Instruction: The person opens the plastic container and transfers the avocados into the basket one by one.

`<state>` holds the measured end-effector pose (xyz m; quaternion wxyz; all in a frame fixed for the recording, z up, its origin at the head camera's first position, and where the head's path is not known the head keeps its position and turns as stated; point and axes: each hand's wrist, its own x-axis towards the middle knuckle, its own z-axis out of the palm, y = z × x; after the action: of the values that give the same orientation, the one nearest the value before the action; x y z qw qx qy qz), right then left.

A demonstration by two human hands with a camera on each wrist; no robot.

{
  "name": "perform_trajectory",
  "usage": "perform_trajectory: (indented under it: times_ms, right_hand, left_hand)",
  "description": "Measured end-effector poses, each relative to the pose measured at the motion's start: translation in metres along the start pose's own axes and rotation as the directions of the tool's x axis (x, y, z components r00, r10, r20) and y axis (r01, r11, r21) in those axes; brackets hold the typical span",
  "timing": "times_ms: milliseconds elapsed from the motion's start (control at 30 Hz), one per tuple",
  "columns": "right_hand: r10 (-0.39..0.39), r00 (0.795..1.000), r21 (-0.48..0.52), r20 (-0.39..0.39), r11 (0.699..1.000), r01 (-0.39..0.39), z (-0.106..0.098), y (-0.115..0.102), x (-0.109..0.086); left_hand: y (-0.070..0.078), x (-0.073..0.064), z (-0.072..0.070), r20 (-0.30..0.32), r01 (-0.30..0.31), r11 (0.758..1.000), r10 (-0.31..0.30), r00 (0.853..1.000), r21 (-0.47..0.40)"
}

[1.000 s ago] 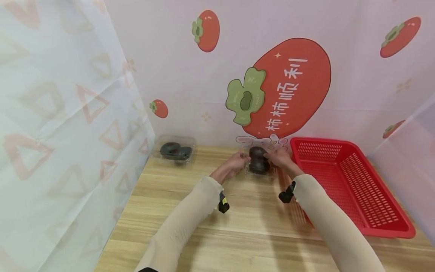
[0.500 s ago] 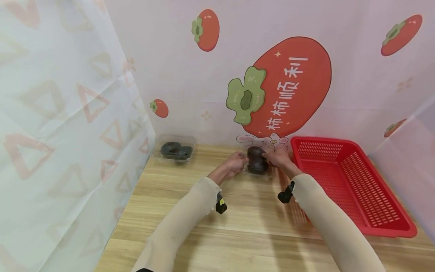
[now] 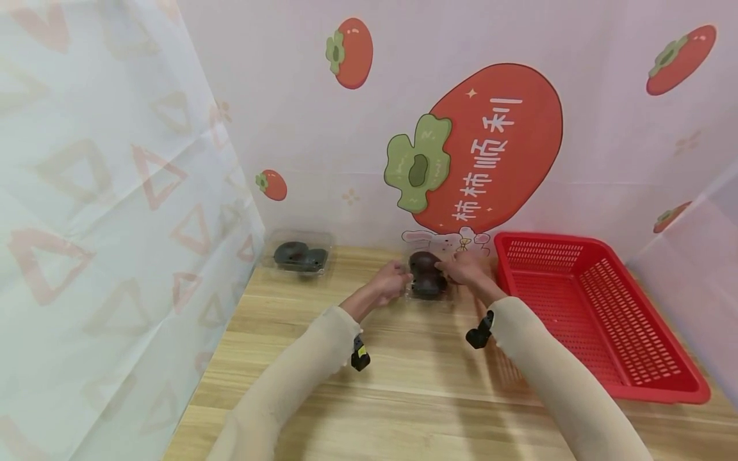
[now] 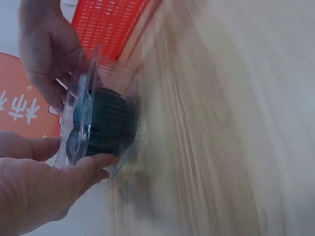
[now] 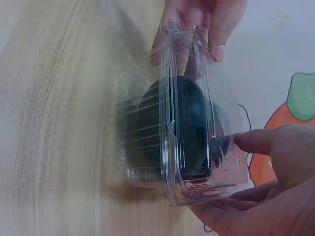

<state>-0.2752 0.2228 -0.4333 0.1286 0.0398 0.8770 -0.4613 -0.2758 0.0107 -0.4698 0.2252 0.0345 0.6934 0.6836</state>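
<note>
A person's hands, left point(image 3: 389, 283) and right point(image 3: 468, 267), pinched a clear plastic container point(image 5: 170, 142) from opposite sides.
Thumb and fingers of each were closed on its edges, with dark, rounded contents point(image 3: 428, 285) showing through; whether it touched the wooden surface point(image 3: 403, 390) could not be told. It was near the printed backdrop point(image 3: 323, 128), beside a red basket point(image 3: 544, 238), with a second clear container point(image 3: 330, 246) well apart toward the left.

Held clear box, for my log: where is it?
In the head view, the box is right of centre, between left hand and right hand, left of the red basket.
</note>
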Motion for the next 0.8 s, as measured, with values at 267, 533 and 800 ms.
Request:
perform_trajectory:
  times_ms: [267, 533, 800]
  right_hand:
    - [-0.029, 0.998, 0.003, 0.052, 1.000, 0.029, 0.009, -0.006, -0.001]
    - [-0.027, 0.999, -0.035, 0.041, 0.999, 0.029, 0.019, -0.012, -0.003]
    - [-0.032, 0.999, -0.034, 0.039, 0.999, 0.033, 0.028, -0.020, -0.008]
  left_hand:
    - [0.000, -0.014, -0.015, 0.026, -0.008, 0.998, 0.006, 1.000, 0.062]
    - [0.001, -0.025, -0.026, 0.052, -0.032, 0.997, 0.028, 0.998, 0.076]
    - [0.003, -0.036, -0.039, 0.072, -0.017, 0.992, 0.008, 0.997, 0.122]
